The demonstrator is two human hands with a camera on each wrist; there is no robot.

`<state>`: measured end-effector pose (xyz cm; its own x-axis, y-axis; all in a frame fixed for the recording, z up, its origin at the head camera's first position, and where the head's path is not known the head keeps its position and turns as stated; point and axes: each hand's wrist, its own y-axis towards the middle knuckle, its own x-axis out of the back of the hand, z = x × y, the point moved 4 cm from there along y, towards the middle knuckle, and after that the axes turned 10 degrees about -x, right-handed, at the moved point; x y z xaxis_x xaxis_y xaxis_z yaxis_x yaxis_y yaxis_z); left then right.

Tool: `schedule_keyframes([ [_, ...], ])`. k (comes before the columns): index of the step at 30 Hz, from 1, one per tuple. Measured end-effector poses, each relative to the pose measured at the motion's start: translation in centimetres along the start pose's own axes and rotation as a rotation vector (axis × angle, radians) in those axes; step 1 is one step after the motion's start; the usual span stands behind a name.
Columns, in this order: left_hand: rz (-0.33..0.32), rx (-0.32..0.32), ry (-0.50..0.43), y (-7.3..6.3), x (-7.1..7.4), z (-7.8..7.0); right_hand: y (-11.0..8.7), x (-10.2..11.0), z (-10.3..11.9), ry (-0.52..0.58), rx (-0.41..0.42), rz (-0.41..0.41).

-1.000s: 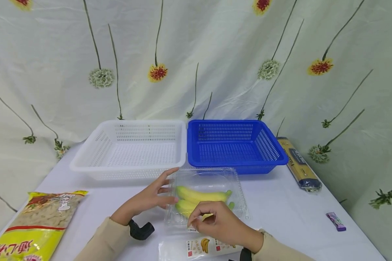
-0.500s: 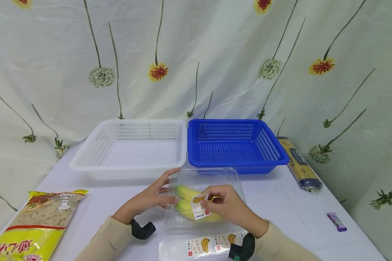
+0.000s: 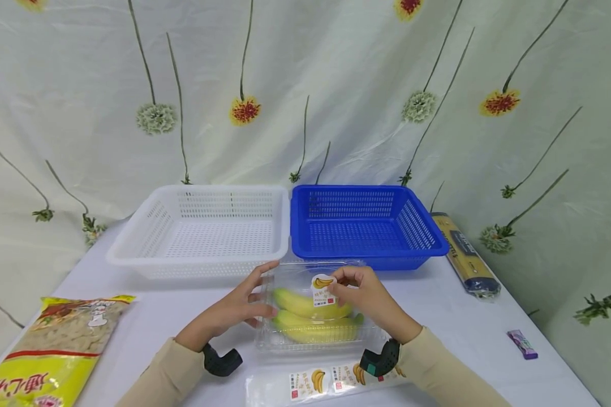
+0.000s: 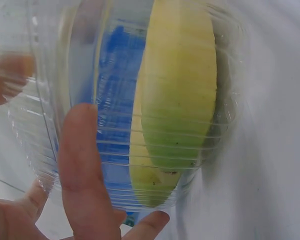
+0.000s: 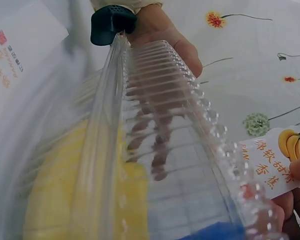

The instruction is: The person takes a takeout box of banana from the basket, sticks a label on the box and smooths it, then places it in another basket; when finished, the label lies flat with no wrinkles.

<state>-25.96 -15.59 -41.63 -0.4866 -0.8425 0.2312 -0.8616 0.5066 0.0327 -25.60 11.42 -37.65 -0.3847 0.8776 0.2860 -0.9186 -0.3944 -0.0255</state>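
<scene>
A clear plastic clamshell box (image 3: 295, 339) holding yellow bananas with green ends (image 3: 310, 328) sits on the white table in front of the baskets. My left hand (image 3: 234, 311) rests against its left side, fingers spread; the left wrist view has these fingers (image 4: 80, 165) lying along the ribbed wall. Between thumb and fingertips, my right hand (image 3: 364, 294) pinches a white banana sticker (image 3: 323, 291) over the lid. Whether the sticker touches the lid, I cannot tell from the head view; in the right wrist view the pinched sticker (image 5: 270, 162) appears beyond the lid's beaded edge.
Near the front lies a sheet of banana stickers (image 3: 310, 387). A white basket (image 3: 198, 263) and a blue basket (image 3: 369, 260) stand behind the box. At left is a yellow food bag (image 3: 56, 345); at right, a long brown packet (image 3: 465, 257) and a small purple packet (image 3: 523, 344).
My right hand has lifted from the box's front edge up and away over the lid, bringing the sticker into view and carrying it along. My left hand has stayed at the box's left side.
</scene>
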Motion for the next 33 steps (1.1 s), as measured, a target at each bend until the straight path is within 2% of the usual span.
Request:
schedule_keyframes([
  [5,-0.008,0.009,-0.001,-0.1,-0.1,-0.2,0.5,0.7,-0.3,0.001,0.001,-0.014],
  [14,-0.007,0.0,-0.014,-0.2,-0.3,-0.3,0.8,1.4,-0.4,-0.139,0.026,-0.056],
  [33,-0.003,0.005,-0.012,0.0,-0.4,-0.2,0.4,0.2,-0.4,-0.343,0.079,-0.173],
])
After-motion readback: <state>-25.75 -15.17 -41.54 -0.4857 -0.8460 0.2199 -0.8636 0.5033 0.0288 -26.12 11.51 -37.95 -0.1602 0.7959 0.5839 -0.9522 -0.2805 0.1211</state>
